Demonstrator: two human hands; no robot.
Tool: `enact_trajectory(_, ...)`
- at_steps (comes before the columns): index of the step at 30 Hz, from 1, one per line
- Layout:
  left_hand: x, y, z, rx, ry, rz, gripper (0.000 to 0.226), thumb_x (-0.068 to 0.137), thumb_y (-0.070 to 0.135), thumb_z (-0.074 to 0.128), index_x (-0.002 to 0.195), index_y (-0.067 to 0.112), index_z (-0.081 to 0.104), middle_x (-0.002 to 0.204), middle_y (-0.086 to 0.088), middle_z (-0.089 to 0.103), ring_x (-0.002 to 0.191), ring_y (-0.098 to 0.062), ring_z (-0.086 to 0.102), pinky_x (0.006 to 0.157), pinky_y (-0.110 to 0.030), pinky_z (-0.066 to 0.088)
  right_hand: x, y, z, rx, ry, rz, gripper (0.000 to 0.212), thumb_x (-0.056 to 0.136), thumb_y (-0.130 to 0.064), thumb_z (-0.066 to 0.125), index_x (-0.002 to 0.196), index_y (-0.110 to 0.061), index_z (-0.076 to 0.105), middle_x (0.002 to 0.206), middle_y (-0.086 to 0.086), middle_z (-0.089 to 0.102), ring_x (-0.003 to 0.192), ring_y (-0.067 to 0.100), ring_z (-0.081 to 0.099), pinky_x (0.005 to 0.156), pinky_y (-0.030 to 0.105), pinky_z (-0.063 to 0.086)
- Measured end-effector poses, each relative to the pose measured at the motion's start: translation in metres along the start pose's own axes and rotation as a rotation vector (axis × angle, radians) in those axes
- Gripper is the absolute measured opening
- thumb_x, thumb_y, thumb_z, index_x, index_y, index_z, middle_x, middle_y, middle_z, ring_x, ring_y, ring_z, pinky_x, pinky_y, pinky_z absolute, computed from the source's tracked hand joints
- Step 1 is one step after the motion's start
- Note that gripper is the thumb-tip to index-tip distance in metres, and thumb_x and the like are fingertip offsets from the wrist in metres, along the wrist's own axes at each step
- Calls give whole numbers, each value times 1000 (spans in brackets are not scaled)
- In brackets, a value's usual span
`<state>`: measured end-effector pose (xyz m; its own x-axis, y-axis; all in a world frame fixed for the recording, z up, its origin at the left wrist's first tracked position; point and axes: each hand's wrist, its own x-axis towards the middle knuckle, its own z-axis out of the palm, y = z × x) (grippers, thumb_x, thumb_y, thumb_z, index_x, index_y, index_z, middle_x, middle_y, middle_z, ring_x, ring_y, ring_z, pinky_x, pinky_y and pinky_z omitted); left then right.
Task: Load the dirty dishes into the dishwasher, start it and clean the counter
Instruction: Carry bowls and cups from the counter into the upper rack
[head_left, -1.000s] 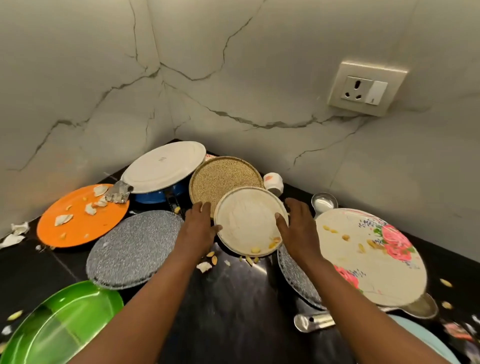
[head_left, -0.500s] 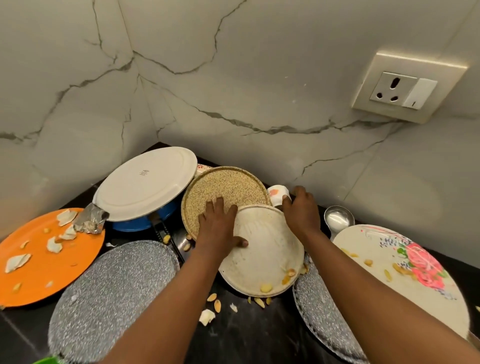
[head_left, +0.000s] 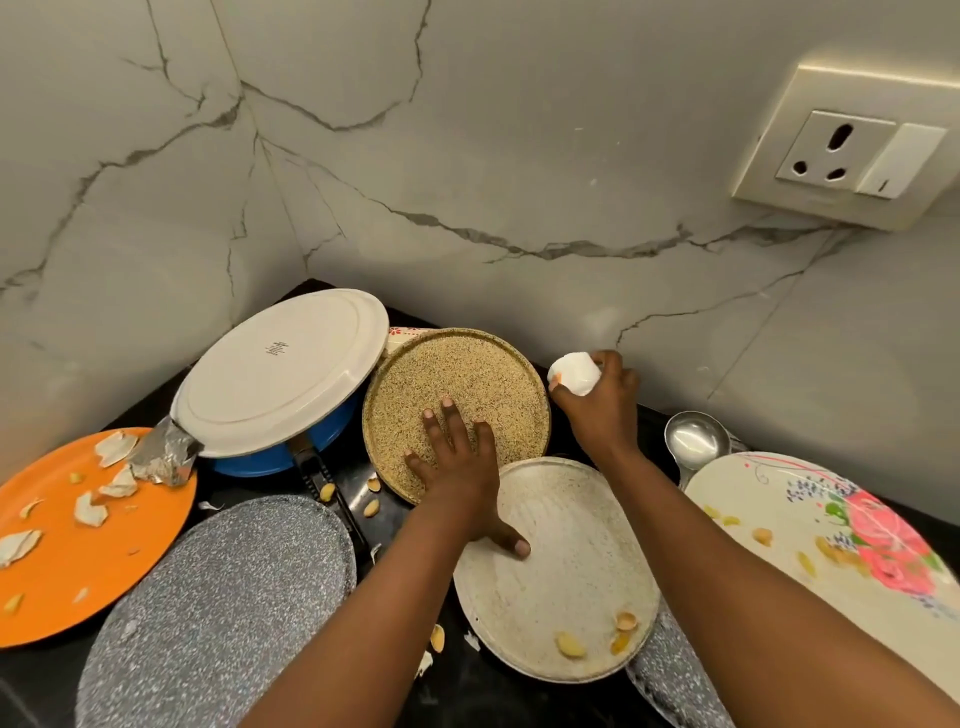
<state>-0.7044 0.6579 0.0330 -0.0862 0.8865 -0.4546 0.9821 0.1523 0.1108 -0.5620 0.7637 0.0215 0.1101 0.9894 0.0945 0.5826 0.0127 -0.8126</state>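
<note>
Your right hand has its fingers wrapped round the small white cup, lifted near the back wall. Your left hand lies flat, fingers straight on the speckled tan plate, thumb on the cream plate just in front. Orange plate, grey plate and floral plate sit on the black desk with shell scraps.

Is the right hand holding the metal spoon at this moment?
No, the right hand grips a small white cup; the metal spoon lies untouched beside it.
</note>
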Motion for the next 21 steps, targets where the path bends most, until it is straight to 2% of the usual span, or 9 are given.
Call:
enact_trajectory(4, -11, -9, 13, -188, 109, 51, 133, 62, 73, 68, 150, 14, -14, 147, -20, -39, 133, -43, -37, 106, -67, -8, -30, -6, -16, 87, 163, -141, 63, 77, -21, 78, 127, -9, 41, 128, 10, 38, 102, 18, 46, 73, 17, 36)
enact_trajectory(6, -22, -10, 17, -272, 216, 35, 115, 73, 72, 58, 151, 15, -5, 153, -18, -29, 140, -41, -25, 110, -62, -5, -47, -8, -27, 119, 200, -181, 62, 77, -20, 77, 127, -9, 42, 127, 10, 40, 101, 16, 46, 66, 7, 33)
enact_trajectory(7, -26, -8, 18, -289, 270, 13, 107, 78, 70, 54, 151, 15, -1, 155, -18, -23, 142, -41, -18, 111, -60, -2, -55, -8, -30, 122, 202, -204, 61, 77, -20, 77, 127, -10, 44, 127, 9, 41, 101, 15, 46, 67, 7, 33)
enact_trajectory(11, -49, 1, 20, -248, 441, -34, 85, 87, 63, 47, 149, 15, 13, 158, -16, -3, 143, -37, 2, 112, -54, 10, -89, -4, -50, 119, 176, -310, 58, 78, -22, 77, 129, -17, 50, 123, 3, 47, 104, 6, 44, 82, 16, 35)
enact_trajectory(15, -78, 9, 32, -175, 532, -11, 75, 91, 57, 47, 147, 16, 20, 157, -15, 5, 141, -36, 10, 111, -54, 13, -126, 5, -69, 181, 137, -342, 50, 81, -28, 75, 123, -25, 48, 115, -4, 52, 105, 17, 52, 85, 33, 47)
enact_trajectory(19, -122, 21, 58, -118, 551, -20, 74, 89, 56, 50, 144, 14, 24, 156, -15, 11, 140, -35, 15, 109, -54, 19, -175, 22, -94, 153, 145, -352, 52, 79, -28, 76, 122, -24, 47, 113, -9, 51, 102, 11, 49, 82, 26, 44)
enact_trajectory(21, -145, 31, 71, -78, 528, -27, 74, 89, 56, 51, 144, 14, 24, 156, -16, 12, 140, -37, 15, 109, -55, 18, -201, 32, -112, 144, 146, -350, 53, 78, -27, 76, 122, -24, 46, 114, -9, 50, 103, 11, 48, 83, 28, 45)
